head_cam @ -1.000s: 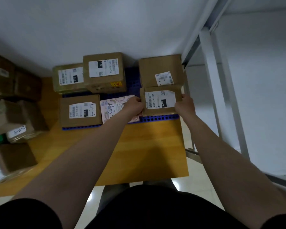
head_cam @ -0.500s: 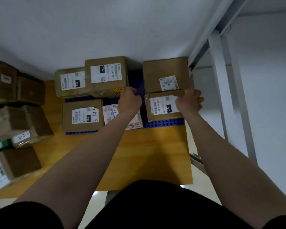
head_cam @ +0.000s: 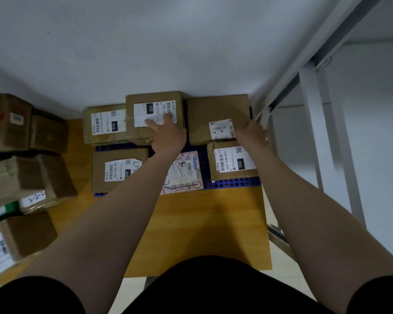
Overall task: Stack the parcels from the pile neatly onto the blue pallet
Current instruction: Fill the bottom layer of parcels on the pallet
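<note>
Several cardboard parcels lie on the blue pallet (head_cam: 234, 183) on the wooden table. The back row holds the "010" box (head_cam: 103, 124), the "102" box (head_cam: 153, 103) and a plain box (head_cam: 216, 114). The front row holds a "032" box (head_cam: 117, 171), a pink flat parcel (head_cam: 186, 173) and the right "032" box (head_cam: 232, 164). My left hand (head_cam: 168, 134) rests flat on the "102" box, fingers spread. My right hand (head_cam: 251, 132) lies against the plain box's right front corner.
The pile of brown parcels (head_cam: 27, 177) fills the table's left side. A white wall stands right behind the pallet. A white metal frame (head_cam: 313, 123) rises at the right. The wooden table (head_cam: 197, 227) reaches to my body.
Both hands left the right "032" box and moved back: the left onto the "102" box, the right to the plain box. The camera came closer.
</note>
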